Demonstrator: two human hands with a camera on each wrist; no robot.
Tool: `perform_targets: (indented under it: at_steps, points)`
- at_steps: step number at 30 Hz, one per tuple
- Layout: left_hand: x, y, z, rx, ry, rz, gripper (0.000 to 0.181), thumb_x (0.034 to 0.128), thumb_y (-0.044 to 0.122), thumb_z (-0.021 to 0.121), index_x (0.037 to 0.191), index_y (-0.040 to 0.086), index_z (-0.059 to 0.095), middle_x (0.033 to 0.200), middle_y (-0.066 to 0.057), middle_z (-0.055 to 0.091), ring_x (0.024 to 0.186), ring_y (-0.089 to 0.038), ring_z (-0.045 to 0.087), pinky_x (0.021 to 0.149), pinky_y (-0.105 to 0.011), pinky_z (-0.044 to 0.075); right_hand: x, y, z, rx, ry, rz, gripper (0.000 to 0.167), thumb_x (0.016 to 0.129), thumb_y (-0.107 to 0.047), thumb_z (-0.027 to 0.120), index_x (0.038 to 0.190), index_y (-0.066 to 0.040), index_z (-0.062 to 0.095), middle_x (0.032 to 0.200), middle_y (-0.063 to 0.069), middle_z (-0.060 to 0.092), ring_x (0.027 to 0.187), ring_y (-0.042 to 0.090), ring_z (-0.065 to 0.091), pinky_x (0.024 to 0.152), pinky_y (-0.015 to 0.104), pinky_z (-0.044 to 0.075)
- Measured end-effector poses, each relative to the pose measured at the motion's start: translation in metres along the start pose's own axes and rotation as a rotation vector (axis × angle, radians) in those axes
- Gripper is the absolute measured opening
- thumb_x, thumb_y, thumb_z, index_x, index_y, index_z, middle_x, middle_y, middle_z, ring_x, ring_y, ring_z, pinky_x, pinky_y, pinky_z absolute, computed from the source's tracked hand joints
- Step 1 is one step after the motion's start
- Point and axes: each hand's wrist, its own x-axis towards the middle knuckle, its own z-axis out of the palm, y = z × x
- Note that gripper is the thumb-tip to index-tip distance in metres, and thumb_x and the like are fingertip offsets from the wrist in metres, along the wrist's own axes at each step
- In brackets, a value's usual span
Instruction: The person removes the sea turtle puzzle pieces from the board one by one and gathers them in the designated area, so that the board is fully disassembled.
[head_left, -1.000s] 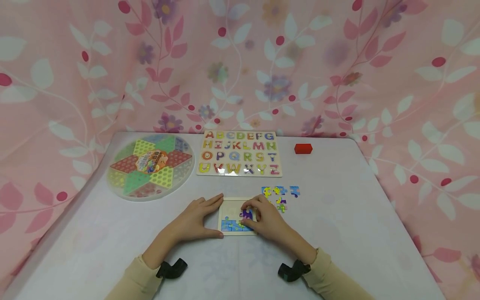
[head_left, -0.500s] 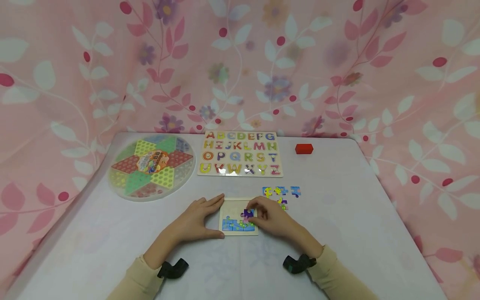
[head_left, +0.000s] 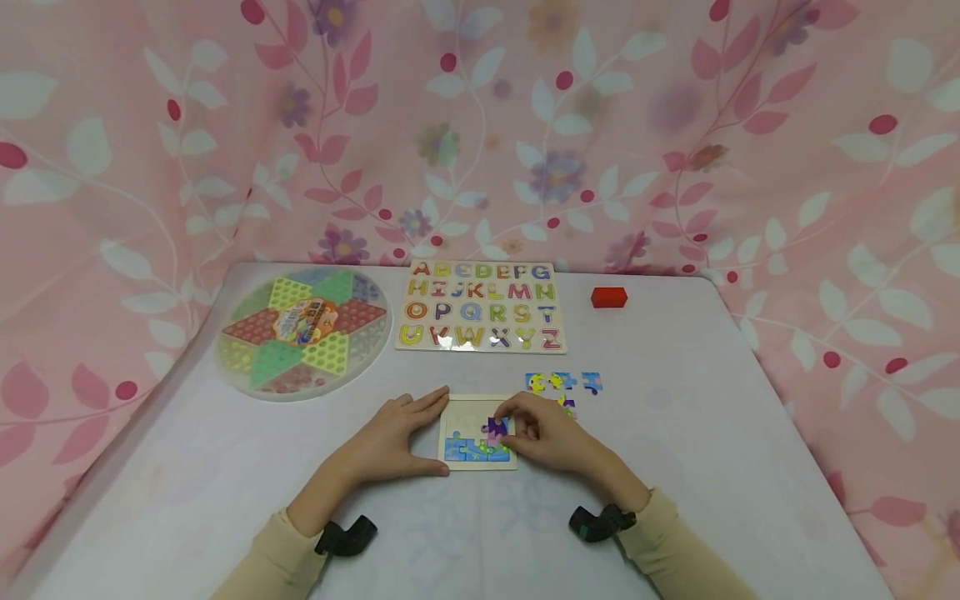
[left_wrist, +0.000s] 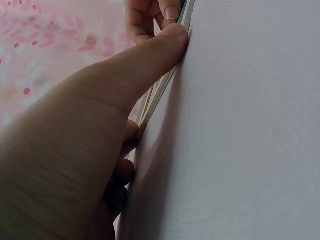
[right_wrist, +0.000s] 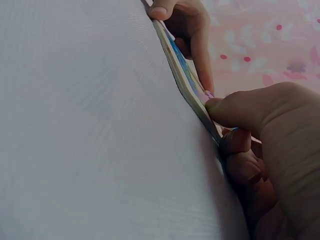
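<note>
Near the middle of the bench [head_left: 675, 433], the frame [head_left: 477, 466] is lying flat, and a purple piece [head_left: 496, 427] is sitting inside it at the right, just above the bottom row. The right hand [head_left: 546, 433] is pinching that piece with curled fingers and thumb; whether it is fully seated, the views are not showing. The left hand [head_left: 393, 437] is bracing the frame's left edge, thumb at the near corner, straightened fingers at the far one. Progress is looking partial: blue pieces [head_left: 454, 450] are filling the bottom row, while bare backing is showing across much of the space above. Loose pieces [head_left: 592, 382] are lying beyond the right hand, at least four showing and others possibly hiding behind it, so most of the upper part is apparently awaiting them. Farther back, a letter board [head_left: 480, 307] is resting between a round game board [head_left: 303, 333] and a red block [head_left: 609, 297].
</note>
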Motion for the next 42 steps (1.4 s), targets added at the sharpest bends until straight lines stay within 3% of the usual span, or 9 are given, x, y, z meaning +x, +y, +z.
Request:
perform_targets:
  at_steps: [7, 12, 17, 25, 35, 42]
  points:
    - [0.0, -0.001, 0.001, 0.007, 0.002, 0.004, 0.108, 0.0796, 0.068, 0.084, 0.163, 0.012, 0.044, 0.172, 0.003, 0.036, 0.099, -0.009, 0.046, 0.093, -0.039, 0.041, 0.0, 0.002, 0.0, -0.021, 0.007, -0.034, 0.03, 0.095, -0.01, 0.08, 0.123, -0.012, 0.071, 0.097, -0.004, 0.064, 0.067, 0.003, 0.049, 0.059, 0.02, 0.042]
    - [0.0, 0.0, 0.0, 0.003, -0.001, 0.0, 0.108, 0.0797, 0.068, 0.084, 0.163, 0.012, 0.044, 0.172, 0.002, 0.036, 0.098, -0.009, 0.045, 0.092, -0.038, 0.041, 0.0, 0.003, -0.001, -0.039, -0.013, 0.008, 0.033, 0.095, -0.017, 0.082, 0.127, -0.018, 0.073, 0.11, -0.006, 0.067, 0.069, 0.005, 0.052, 0.06, 0.02, 0.044]
    - [-0.001, 0.001, -0.001, 0.001, -0.007, -0.007, 0.108, 0.0798, 0.067, 0.084, 0.163, 0.012, 0.043, 0.172, 0.003, 0.035, 0.098, -0.009, 0.045, 0.093, -0.038, 0.04, 0.0, 0.004, -0.001, -0.049, -0.021, 0.033, 0.034, 0.096, -0.02, 0.081, 0.13, -0.021, 0.074, 0.113, -0.007, 0.067, 0.071, 0.007, 0.053, 0.062, 0.021, 0.045]
    - [-0.001, 0.0, 0.0, 0.004, -0.004, -0.002, 0.108, 0.0801, 0.068, 0.084, 0.163, 0.013, 0.043, 0.172, 0.003, 0.035, 0.099, -0.01, 0.046, 0.093, -0.039, 0.041, 0.0, 0.001, 0.0, -0.057, 0.001, 0.031, 0.035, 0.096, -0.015, 0.081, 0.13, -0.017, 0.073, 0.113, -0.006, 0.068, 0.072, 0.006, 0.053, 0.062, 0.02, 0.044]
    - [-0.001, -0.002, 0.002, 0.007, 0.003, 0.004, 0.108, 0.0797, 0.069, 0.083, 0.163, 0.012, 0.044, 0.171, 0.002, 0.037, 0.097, -0.009, 0.045, 0.093, -0.038, 0.04, -0.001, -0.01, -0.005, -0.099, 0.091, 0.007, 0.034, 0.096, -0.018, 0.081, 0.129, -0.018, 0.075, 0.118, -0.005, 0.067, 0.082, 0.008, 0.055, 0.069, 0.022, 0.049]
    - [0.0, -0.002, 0.002, 0.011, 0.012, 0.008, 0.108, 0.0794, 0.068, 0.084, 0.163, 0.012, 0.044, 0.171, 0.003, 0.037, 0.099, -0.01, 0.046, 0.094, -0.039, 0.04, -0.019, -0.001, -0.037, -0.172, 0.244, 0.027, 0.033, 0.092, -0.011, 0.084, 0.124, -0.013, 0.078, 0.113, 0.001, 0.065, 0.084, 0.013, 0.056, 0.068, 0.023, 0.049]
